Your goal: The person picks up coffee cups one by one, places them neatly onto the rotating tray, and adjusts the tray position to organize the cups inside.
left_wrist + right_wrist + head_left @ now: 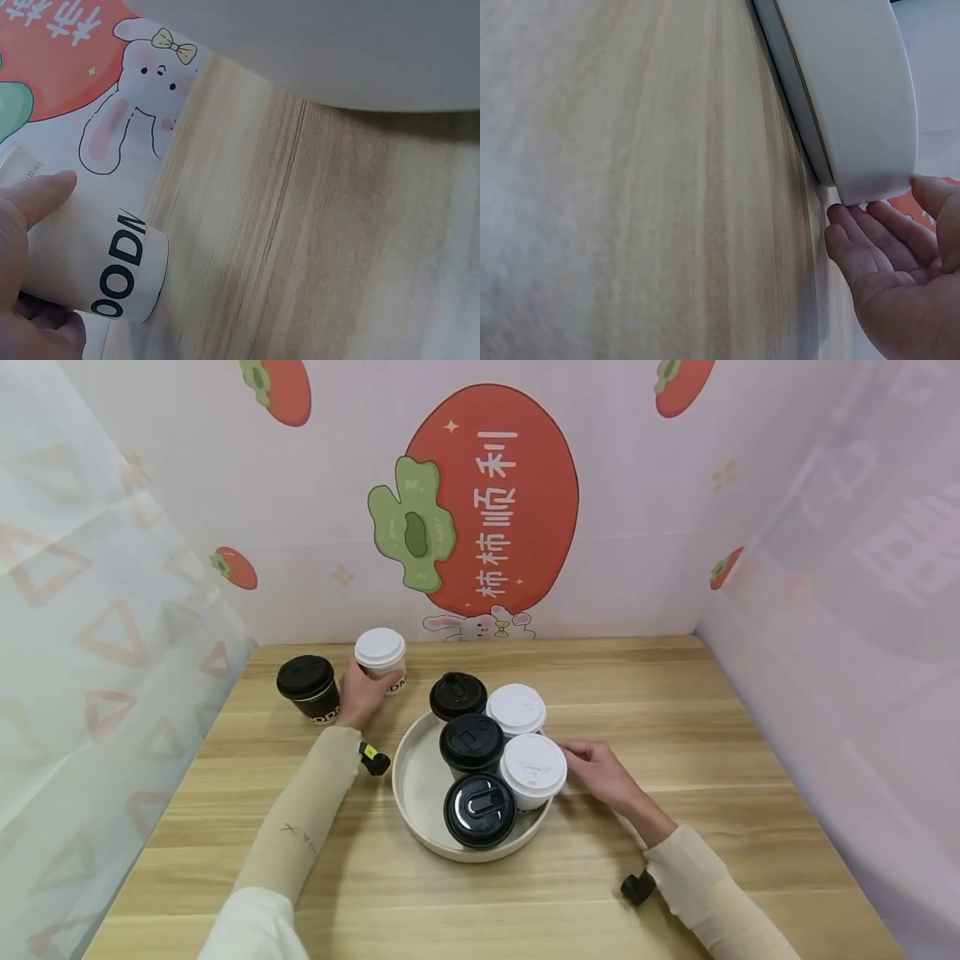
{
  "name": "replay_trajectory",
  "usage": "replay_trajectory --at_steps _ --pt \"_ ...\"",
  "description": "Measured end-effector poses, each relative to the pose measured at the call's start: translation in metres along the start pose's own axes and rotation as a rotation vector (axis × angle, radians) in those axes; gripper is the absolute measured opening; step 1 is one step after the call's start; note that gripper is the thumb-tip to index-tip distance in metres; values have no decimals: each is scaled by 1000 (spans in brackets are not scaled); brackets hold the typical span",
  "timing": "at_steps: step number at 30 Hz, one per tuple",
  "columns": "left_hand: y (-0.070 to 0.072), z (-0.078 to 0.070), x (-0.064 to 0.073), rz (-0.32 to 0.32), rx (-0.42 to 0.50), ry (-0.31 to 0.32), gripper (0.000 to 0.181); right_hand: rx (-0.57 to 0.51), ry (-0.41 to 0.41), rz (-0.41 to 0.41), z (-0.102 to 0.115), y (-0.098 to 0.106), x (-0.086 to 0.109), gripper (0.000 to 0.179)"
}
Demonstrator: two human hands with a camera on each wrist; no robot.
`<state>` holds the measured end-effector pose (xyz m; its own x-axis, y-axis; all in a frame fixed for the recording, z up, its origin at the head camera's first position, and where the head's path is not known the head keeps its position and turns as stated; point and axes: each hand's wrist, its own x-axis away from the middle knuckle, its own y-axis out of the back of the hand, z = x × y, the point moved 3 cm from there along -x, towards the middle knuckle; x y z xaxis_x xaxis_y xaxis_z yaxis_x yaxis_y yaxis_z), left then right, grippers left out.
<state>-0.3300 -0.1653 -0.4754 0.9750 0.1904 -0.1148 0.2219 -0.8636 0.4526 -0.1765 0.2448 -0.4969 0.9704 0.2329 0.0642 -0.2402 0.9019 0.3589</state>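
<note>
At the back left, my left hand [364,695] grips a white coffee cup [380,648] with a white lid; in the left wrist view the thumb and fingers wrap the cup [124,262], which bears dark lettering. Just left of that hand stands a black coffee cup [307,687]. My right hand [600,770] touches the right side of a round cream tray [415,814]. In the right wrist view its fingertips [840,217] rest against the tray's outer wall [862,112], the thumb near the rim. On the tray are several lidded cups, including a glossy black-lidded one [480,810].
The wooden table [585,902] meets a printed cloth backdrop [630,568] at the back, with more cloth along both sides. Also on the tray are two white-lidded cups, the nearer one [533,766] close to my right hand, and other black-lidded cups [472,743].
</note>
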Motion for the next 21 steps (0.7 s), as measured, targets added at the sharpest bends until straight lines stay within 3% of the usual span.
replay_trajectory --at_steps 5,14,21 --pt "1 -3 0 -4 9 -26 91 15 2 -4 1 0 0 40" --pt "3 -23 16 91 99 -81 92 8 -34 -9 -4 -2 -1 39" --pt "23 -46 37 109 74 -151 89 -9 -32 -11 -4 -2 -2 39"
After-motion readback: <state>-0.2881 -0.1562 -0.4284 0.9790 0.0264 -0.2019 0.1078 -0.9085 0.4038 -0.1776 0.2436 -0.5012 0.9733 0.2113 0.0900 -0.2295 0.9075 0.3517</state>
